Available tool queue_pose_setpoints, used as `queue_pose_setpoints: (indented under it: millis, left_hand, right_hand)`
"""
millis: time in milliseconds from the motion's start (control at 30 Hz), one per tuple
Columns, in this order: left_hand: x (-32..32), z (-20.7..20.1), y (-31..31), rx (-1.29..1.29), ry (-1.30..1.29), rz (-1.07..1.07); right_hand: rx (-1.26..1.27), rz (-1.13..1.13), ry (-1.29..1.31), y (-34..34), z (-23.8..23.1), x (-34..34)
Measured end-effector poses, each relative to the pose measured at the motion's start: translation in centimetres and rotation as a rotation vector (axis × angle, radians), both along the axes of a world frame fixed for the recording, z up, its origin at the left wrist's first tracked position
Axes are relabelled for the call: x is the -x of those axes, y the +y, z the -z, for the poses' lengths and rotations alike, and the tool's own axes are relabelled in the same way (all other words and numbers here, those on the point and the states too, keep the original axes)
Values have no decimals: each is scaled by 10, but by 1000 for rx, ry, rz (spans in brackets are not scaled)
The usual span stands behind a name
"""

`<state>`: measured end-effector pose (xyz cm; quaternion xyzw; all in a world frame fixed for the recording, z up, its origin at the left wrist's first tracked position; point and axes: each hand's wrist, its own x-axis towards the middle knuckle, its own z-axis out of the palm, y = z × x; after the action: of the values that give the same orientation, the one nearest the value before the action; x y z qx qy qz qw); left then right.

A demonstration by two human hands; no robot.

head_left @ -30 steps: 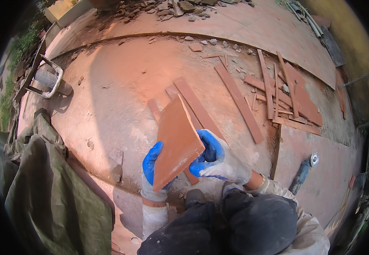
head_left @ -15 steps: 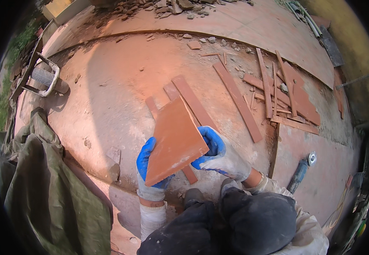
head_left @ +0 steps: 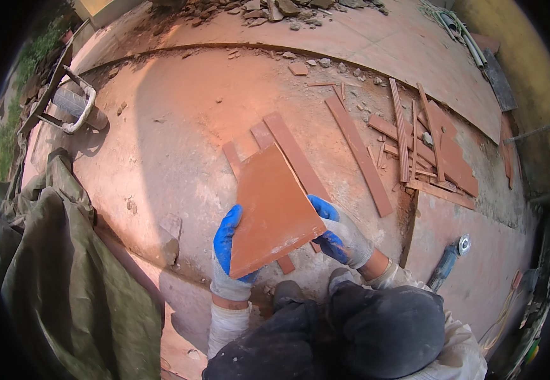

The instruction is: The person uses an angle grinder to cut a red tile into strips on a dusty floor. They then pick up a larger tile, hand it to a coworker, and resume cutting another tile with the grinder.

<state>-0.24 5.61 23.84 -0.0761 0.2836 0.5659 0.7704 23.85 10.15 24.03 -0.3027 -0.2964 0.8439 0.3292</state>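
Between my two gloved hands is a reddish-brown tile piece (head_left: 274, 212), cut with slanting sides and held tilted above my shoes. My left hand (head_left: 229, 247), in a white glove with a blue palm, is closed on its left edge. Closed on the right edge is my right hand (head_left: 343, 234), gloved alike, with its fingers partly hidden under the tile. Just beyond the tile, long cut tile strips (head_left: 295, 155) lie on the dusty floor.
A blue angle grinder (head_left: 446, 266) lies at the right. Farther off are another long strip (head_left: 360, 152), a heap of tile offcuts (head_left: 443, 149) and rubble (head_left: 281, 9). A green tarpaulin (head_left: 66, 272) covers the left side, near a wheelbarrow-like metal frame (head_left: 75, 104).
The tile and both hands have shifted slightly to the right, and the tile has turned a little. My right hand now grips nearer the tile's right corner.
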Motion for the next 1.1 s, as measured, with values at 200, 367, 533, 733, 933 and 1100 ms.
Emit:
queue_pose_setpoints:
  millis: [200, 367, 533, 733, 933, 1100]
  left_hand:
    - [-29, 17, -36, 45, 106, 152]
    - [-51, 66, -70, 13, 166, 272]
    - [-60, 108, -94, 146, 36, 301]
    - [-62, 140, -105, 139, -7, 293]
    - [-70, 164, -116, 136, 109, 265]
    - [-75, 164, -116, 176, 117, 195]
  right_hand:
    - [456, 247, 135, -2, 62, 3]
    - [554, 275, -75, -24, 113, -11]
    - [604, 272, -29, -47, 159, -23]
    - [643, 194, 82, -62, 197, -37]
    - [520, 96, -199, -77, 209, -48]
    - [604, 96, -41, -92, 207, -47]
